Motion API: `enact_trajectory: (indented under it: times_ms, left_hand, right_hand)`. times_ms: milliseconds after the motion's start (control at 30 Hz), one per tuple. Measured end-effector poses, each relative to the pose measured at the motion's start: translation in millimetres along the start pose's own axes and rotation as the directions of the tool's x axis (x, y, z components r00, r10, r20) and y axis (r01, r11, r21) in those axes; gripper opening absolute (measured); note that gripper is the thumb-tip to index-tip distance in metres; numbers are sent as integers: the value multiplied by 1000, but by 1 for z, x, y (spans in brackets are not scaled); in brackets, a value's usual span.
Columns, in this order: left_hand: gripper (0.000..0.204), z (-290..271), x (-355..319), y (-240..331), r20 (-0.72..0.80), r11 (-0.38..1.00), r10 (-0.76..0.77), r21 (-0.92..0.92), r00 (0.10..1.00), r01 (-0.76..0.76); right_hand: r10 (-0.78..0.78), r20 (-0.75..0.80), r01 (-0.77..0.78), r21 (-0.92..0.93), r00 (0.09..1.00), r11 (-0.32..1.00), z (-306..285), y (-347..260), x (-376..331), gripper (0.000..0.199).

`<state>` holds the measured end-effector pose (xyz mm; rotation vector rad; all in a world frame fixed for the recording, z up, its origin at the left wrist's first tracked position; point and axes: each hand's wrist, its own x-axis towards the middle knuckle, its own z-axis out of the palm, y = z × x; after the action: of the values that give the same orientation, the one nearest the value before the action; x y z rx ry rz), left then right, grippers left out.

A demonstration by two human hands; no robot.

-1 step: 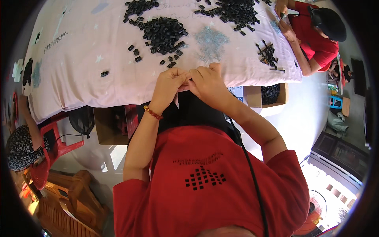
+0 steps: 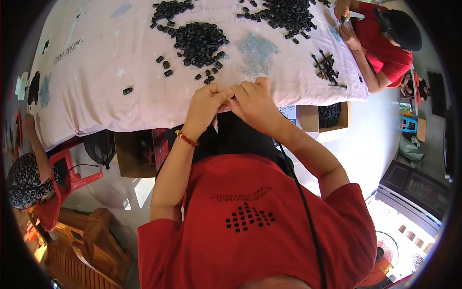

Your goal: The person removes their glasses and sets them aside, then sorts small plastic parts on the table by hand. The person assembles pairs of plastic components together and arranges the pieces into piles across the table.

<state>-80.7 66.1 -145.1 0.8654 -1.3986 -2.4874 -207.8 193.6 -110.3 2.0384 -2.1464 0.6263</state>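
At the near edge of the cloth-covered table, my left hand (image 2: 210, 101) and my right hand (image 2: 251, 102) meet, fingertips pinched together. A small black piece (image 2: 233, 97) shows between them, mostly covered by the fingers; which hand bears it more I cannot tell. Beyond my hands lies a heap of small black plastic pieces (image 2: 199, 42), with several loose ones (image 2: 208, 76) on its near side. One lone black piece (image 2: 127, 90) rests on the cloth to the left.
Another black heap (image 2: 288, 17) lies farther back, and thin dark rods (image 2: 326, 66) lie at the right. A co-worker in red (image 2: 385, 45) sits at the right end. Below the table edge stands a cardboard box (image 2: 342, 115) of black pieces; a red chair (image 2: 72, 178) is at left.
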Motion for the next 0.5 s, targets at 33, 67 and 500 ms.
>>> enact_trajectory:
  times_ms: [33,67,500]
  left_hand:
    - [17,0,0,0,-2,1000,7,1,1000,-7]
    - [17,0,1,-3,13,999,11,-39,1000,-10]
    - [28,-1,1,-7,43,982,85,-174,995,-76]
  right_hand:
    - [-5,-4,5,-2,1000,1000,-1,0,1,23]
    - [4,3,-4,-5,1000,1000,-2,1,2,24]
    - [-1,53,1,-7,999,1000,-17,2,6,18]
